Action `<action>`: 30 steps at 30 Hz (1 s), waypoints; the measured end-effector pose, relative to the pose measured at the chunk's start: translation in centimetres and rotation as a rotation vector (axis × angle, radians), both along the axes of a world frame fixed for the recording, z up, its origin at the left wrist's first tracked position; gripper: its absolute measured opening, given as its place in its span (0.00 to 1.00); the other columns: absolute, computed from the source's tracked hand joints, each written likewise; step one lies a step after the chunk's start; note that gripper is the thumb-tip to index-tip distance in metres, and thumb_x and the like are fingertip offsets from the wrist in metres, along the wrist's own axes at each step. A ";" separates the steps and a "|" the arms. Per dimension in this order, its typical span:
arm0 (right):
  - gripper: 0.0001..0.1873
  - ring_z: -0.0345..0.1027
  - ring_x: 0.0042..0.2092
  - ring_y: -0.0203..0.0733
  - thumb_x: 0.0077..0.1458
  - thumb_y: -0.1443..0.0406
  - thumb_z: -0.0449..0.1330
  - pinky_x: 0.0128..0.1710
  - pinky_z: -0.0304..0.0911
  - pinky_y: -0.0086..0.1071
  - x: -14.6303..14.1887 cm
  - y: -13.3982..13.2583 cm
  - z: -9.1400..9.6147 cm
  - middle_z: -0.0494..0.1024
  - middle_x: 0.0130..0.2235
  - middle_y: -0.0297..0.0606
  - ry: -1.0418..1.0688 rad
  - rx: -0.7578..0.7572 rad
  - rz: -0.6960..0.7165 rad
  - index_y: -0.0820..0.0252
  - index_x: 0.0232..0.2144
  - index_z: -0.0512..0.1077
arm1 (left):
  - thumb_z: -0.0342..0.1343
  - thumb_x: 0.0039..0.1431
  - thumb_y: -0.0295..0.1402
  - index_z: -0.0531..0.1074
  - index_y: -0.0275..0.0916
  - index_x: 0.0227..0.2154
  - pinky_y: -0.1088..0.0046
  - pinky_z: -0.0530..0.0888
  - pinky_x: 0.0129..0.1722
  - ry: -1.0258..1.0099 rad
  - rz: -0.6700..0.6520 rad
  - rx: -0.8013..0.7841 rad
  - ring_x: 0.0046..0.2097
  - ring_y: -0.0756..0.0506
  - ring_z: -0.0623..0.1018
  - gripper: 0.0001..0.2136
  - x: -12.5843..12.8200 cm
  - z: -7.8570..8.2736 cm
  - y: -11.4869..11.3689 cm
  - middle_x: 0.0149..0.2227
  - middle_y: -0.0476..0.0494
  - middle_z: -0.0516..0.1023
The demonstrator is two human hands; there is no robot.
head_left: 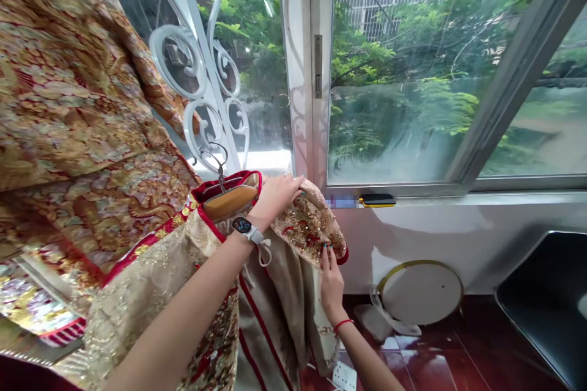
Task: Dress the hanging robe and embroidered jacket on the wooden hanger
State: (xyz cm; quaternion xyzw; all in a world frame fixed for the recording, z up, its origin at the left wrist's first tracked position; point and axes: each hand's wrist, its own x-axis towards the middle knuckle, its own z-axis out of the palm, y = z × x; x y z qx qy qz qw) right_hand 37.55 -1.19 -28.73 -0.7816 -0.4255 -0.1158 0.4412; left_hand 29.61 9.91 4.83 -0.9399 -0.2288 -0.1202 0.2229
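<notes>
A cream and gold embroidered garment with red trim (183,281) hangs on a wooden hanger (229,200) in front of me. My left hand (275,195), with a smartwatch on its wrist, grips the cloth at the garment's shoulder beside the hanger. Lower down, my right hand (331,278) pinches the sequinned edge of the shoulder flap (307,229) from below. A red string circles the right wrist.
A gold and red brocade garment (68,110) hangs at the left by a white scrolled window grille (206,91). A sliding window (413,73) is ahead, a black and yellow object (376,200) on its sill. A round white disc (419,292) leans on the wall; a dark chair (545,299) stands right.
</notes>
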 end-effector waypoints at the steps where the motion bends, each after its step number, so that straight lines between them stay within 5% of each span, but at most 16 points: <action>1: 0.31 0.68 0.57 0.51 0.58 0.73 0.42 0.51 0.68 0.45 0.7 -0.6 0.1 0.68 0.60 0.52 -0.012 0.015 0.037 0.60 0.63 0.60 | 0.50 0.65 0.36 0.67 0.39 0.53 0.68 0.68 0.33 -0.003 0.004 -0.004 0.40 0.39 0.79 0.15 0.0 -0.1 0.1 0.40 0.37 0.78; 7: 0.27 0.75 0.49 0.43 0.60 0.72 0.42 0.47 0.71 0.34 3.8 -8.9 6.1 0.78 0.51 0.46 0.008 0.096 0.186 0.63 0.59 0.66 | 0.47 0.67 0.33 0.69 0.38 0.48 0.69 0.70 0.35 -0.009 0.078 -0.006 0.42 0.41 0.79 0.12 0.7 -0.4 1.3 0.40 0.37 0.78; 11: 0.24 0.77 0.38 0.44 0.60 0.71 0.46 0.38 0.71 0.33 1.3 -13.7 10.0 0.81 0.42 0.47 -0.158 -0.001 0.394 0.63 0.57 0.68 | 0.43 0.67 0.30 0.70 0.35 0.45 0.67 0.71 0.36 -0.012 0.102 -0.006 0.42 0.40 0.78 0.12 1.2 -0.4 1.8 0.40 0.34 0.77; 14: 0.29 0.76 0.37 0.45 0.53 0.76 0.51 0.37 0.71 0.33 -4.1 -11.2 11.5 0.82 0.37 0.47 -0.268 -0.327 0.573 0.68 0.58 0.67 | 0.42 0.67 0.26 0.70 0.34 0.45 0.66 0.72 0.36 -0.001 0.092 -0.004 0.43 0.39 0.78 0.12 1.4 -0.4 1.5 0.41 0.33 0.77; 18: 0.34 0.77 0.35 0.48 0.49 0.80 0.51 0.32 0.71 0.34 -10.3 -3.5 13.2 0.81 0.36 0.56 -0.335 -0.793 0.554 0.82 0.61 0.59 | 0.41 0.65 0.23 0.69 0.33 0.45 0.66 0.71 0.36 0.004 0.080 -0.005 0.44 0.38 0.77 0.13 1.2 -0.7 1.0 0.41 0.31 0.77; 22: 0.33 0.78 0.37 0.50 0.52 0.81 0.49 0.33 0.72 0.36 -11.3 -0.7 13.6 0.81 0.35 0.56 -0.318 -0.831 0.621 0.84 0.62 0.55 | 0.42 0.65 0.23 0.70 0.32 0.45 0.65 0.71 0.35 -0.008 0.057 -0.005 0.43 0.38 0.78 0.13 0.7 -1.1 0.8 0.40 0.30 0.77; 26: 0.34 0.78 0.38 0.51 0.52 0.83 0.44 0.34 0.72 0.37 -10.5 -2.0 11.9 0.80 0.40 0.57 -0.226 -0.849 0.486 0.78 0.63 0.55 | 0.42 0.66 0.27 0.71 0.35 0.44 0.65 0.72 0.35 -0.029 0.008 -0.014 0.39 0.40 0.78 0.13 0.5 -0.8 1.1 0.37 0.35 0.79; 30: 0.39 0.78 0.37 0.49 0.51 0.82 0.46 0.34 0.69 0.35 -10.2 -3.2 9.3 0.81 0.39 0.51 -0.079 -0.761 0.399 0.74 0.66 0.48 | 0.45 0.66 0.29 0.72 0.38 0.44 0.62 0.70 0.48 -0.138 -0.219 -0.009 0.50 0.42 0.75 0.11 -0.6 -0.4 -0.3 0.47 0.39 0.77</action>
